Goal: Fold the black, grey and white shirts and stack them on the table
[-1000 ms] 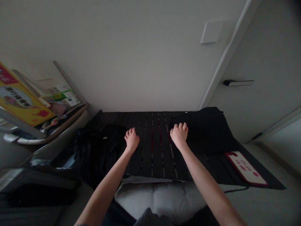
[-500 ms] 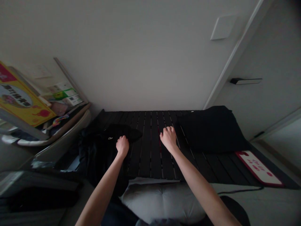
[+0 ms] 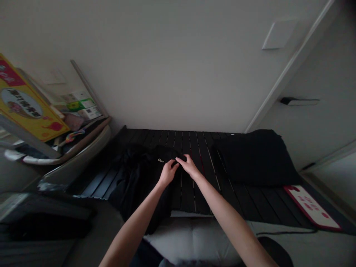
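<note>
You are holding both hands close together over the dark slatted surface (image 3: 194,193), at the near-right edge of a crumpled black garment (image 3: 139,174). Your left hand (image 3: 167,173) is lying on the fabric with its fingers (image 3: 172,166) curled and closing on the hem, just below a small pale tag sewn on the cloth. Your right hand (image 3: 190,167) is reaching in from the right, its fingers (image 3: 182,160) pressed together and their tips touching the same hem; in the dim light you cannot tell whether they are pinching it or only resting on it. The two sets of fingertips are almost meeting. The garment is spreading away to the left of your fingers and is hanging partly over the near edge of the surface. Well to the right of your fingers a folded dark cloth (image 3: 256,157) is lying flat, and farther right and nearer to you a red-and-white card (image 3: 311,207) is sitting on the surface. Below your wrists a pale cushion (image 3: 194,237) is showing. Far to the left of your fingers a yellow box (image 3: 25,107) is leaning among other packages.
</note>
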`<move>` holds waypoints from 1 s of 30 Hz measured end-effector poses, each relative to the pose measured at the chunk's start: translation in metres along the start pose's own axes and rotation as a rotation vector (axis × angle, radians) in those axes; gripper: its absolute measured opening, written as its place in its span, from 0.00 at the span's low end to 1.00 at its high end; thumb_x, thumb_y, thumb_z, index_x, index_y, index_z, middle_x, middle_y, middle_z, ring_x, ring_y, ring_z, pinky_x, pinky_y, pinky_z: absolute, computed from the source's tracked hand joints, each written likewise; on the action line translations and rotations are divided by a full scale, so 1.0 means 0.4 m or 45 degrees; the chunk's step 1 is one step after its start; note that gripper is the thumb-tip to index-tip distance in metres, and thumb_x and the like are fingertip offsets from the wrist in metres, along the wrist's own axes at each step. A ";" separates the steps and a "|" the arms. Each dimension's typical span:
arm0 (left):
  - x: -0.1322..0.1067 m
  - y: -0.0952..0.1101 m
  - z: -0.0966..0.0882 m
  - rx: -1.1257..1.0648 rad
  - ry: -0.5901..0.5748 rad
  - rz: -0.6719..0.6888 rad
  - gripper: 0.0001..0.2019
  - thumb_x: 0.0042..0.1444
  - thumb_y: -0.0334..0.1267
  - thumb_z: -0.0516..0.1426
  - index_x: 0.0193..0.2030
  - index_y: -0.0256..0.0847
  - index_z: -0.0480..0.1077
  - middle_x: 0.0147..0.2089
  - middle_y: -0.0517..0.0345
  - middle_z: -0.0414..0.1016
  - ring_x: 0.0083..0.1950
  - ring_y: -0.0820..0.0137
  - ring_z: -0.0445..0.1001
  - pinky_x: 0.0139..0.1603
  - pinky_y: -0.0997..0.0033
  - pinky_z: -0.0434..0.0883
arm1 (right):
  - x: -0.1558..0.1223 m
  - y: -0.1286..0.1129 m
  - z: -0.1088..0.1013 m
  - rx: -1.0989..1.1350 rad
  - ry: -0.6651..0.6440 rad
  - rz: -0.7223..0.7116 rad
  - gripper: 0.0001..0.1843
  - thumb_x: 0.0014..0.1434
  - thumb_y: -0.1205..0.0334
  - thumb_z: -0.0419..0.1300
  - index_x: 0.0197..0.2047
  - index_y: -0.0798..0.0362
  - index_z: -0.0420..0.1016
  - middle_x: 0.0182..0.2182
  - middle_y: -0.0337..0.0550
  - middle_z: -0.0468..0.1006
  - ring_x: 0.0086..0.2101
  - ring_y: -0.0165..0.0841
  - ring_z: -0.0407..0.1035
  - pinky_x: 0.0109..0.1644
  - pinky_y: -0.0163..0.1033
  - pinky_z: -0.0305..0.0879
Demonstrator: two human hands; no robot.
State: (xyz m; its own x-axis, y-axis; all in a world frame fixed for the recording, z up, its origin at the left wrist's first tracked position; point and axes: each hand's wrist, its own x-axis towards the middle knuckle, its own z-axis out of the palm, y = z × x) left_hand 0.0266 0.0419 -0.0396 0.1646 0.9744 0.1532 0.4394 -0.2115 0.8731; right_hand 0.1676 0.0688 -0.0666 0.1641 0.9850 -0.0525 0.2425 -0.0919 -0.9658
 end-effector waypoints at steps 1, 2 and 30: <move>-0.004 0.008 0.016 -0.043 -0.038 0.016 0.13 0.59 0.41 0.55 0.44 0.34 0.73 0.42 0.50 0.78 0.44 0.63 0.76 0.46 0.67 0.70 | 0.007 0.003 -0.005 0.049 0.015 -0.002 0.26 0.49 0.48 0.63 0.48 0.55 0.72 0.43 0.51 0.79 0.45 0.41 0.74 0.49 0.43 0.67; -0.007 0.016 0.029 -0.069 -0.071 0.024 0.13 0.58 0.41 0.56 0.44 0.34 0.74 0.42 0.50 0.78 0.44 0.62 0.76 0.47 0.67 0.70 | 0.014 0.006 -0.013 0.074 0.035 -0.033 0.22 0.49 0.50 0.63 0.44 0.55 0.73 0.40 0.50 0.80 0.43 0.41 0.74 0.48 0.43 0.68; 0.014 -0.084 -0.285 0.862 0.697 -0.377 0.16 0.57 0.28 0.48 0.50 0.36 0.70 0.50 0.43 0.68 0.47 0.60 0.73 0.48 0.64 0.70 | -0.014 0.029 -0.334 -0.441 0.987 -0.357 0.14 0.59 0.59 0.47 0.43 0.56 0.68 0.36 0.55 0.75 0.39 0.44 0.70 0.44 0.46 0.62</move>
State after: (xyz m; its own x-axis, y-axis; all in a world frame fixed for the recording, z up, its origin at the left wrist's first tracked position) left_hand -0.0879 0.0633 -0.0154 -0.4027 0.8594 0.3151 0.8484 0.2212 0.4809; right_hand 0.2973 0.0425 -0.0436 0.6251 0.6142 0.4817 0.6255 -0.0250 -0.7798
